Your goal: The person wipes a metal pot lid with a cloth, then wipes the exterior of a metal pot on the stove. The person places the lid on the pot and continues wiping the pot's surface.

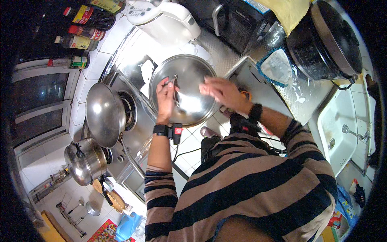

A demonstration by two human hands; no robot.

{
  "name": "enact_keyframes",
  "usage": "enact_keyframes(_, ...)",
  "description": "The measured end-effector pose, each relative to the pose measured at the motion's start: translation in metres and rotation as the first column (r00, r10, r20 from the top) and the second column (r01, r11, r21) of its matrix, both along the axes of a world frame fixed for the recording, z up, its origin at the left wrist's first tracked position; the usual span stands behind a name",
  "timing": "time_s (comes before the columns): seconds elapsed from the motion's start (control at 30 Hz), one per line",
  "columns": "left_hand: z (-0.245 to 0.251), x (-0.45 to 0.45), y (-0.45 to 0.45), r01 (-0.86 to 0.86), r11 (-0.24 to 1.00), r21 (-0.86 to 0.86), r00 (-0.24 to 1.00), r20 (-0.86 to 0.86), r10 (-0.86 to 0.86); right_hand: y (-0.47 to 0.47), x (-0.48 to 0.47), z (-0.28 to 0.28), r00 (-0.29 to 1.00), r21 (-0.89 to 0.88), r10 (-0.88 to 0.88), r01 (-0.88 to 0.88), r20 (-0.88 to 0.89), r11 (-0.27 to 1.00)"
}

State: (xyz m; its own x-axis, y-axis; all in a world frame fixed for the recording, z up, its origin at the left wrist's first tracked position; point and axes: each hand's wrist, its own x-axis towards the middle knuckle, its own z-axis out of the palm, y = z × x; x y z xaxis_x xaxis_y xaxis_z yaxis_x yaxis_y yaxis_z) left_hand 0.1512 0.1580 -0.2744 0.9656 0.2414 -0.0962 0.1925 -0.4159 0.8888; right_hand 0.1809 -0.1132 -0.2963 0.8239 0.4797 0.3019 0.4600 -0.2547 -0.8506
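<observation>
A large round stainless steel lid (190, 66) is before me, extending past the counter's front edge above the floor. My left hand (165, 98) grips its metal strap handle (176, 90), the fingers reaching around it. My right hand (222, 92), blurred by motion, is over the lid's right edge with its fingers extended. Nothing shows in that hand; whether it touches the lid I cannot tell. Both wrists carry black bands.
Left are a steel wok (104, 115) with a long handle, tilted over a gas burner (128, 110), and a steel pot (86, 161). A white appliance (169, 25) stands behind the lid. Right are a steel sink (260, 86), a cloth (275, 67) and a dark cooker (317, 45).
</observation>
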Motion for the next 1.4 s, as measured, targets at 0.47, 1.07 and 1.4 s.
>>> enact_keyframes(0.47, -0.008, -0.014, 0.035, 0.266, 0.961, 0.071, 0.952, -0.174, -0.250, 0.056, -0.056, -0.025, 0.672, -0.338, 0.585, -0.478, 0.454, 0.811)
enact_keyframes(1.07, 0.001, -0.017, 0.023, 0.224, 0.969, 0.107, 0.963, -0.178, -0.203, 0.057, 0.009, -0.019, 0.814, -0.149, 0.290, -0.249, 0.503, 0.957)
enact_keyframes(1.4, 0.001, -0.015, 0.022, 0.261, 0.947, 0.186, 0.958, -0.168, -0.231, 0.079, -0.030, -0.025, 0.420, -0.319, 0.576, -0.537, 0.702, 0.781)
